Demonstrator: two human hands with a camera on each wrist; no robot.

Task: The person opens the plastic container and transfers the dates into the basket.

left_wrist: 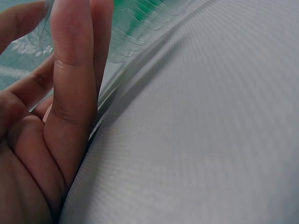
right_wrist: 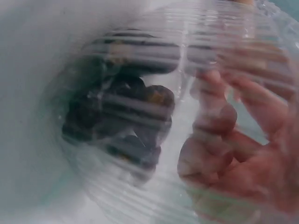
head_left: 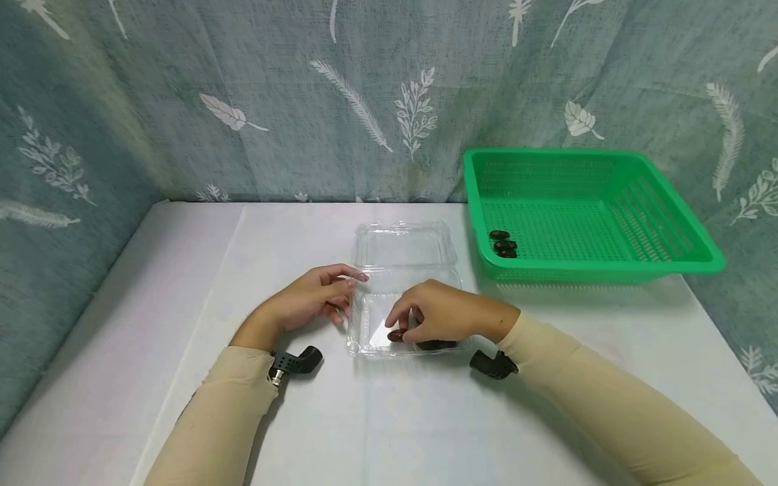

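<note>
A clear plastic clamshell box (head_left: 405,246) lies with its lid folded back on the white table. My right hand (head_left: 446,310) reaches into its near half, pinching a dark brown date (head_left: 396,335) between thumb and fingertips low over the box floor. Under that hand, more dates (head_left: 436,344) lie at the right side, mostly covered in the head view. Through the ribbed plastic, the right wrist view shows several dates (right_wrist: 117,105) clustered beside the fingers. At the box's left edge my left hand (head_left: 313,295) rests with fingers loosely extended, the index fingertip over the rim.
A green perforated basket (head_left: 595,266) stands at the back right, with a few dates (head_left: 506,246) in its near left corner. Behind the table (head_left: 389,425) hangs a grey-green leaf-patterned curtain (head_left: 273,88).
</note>
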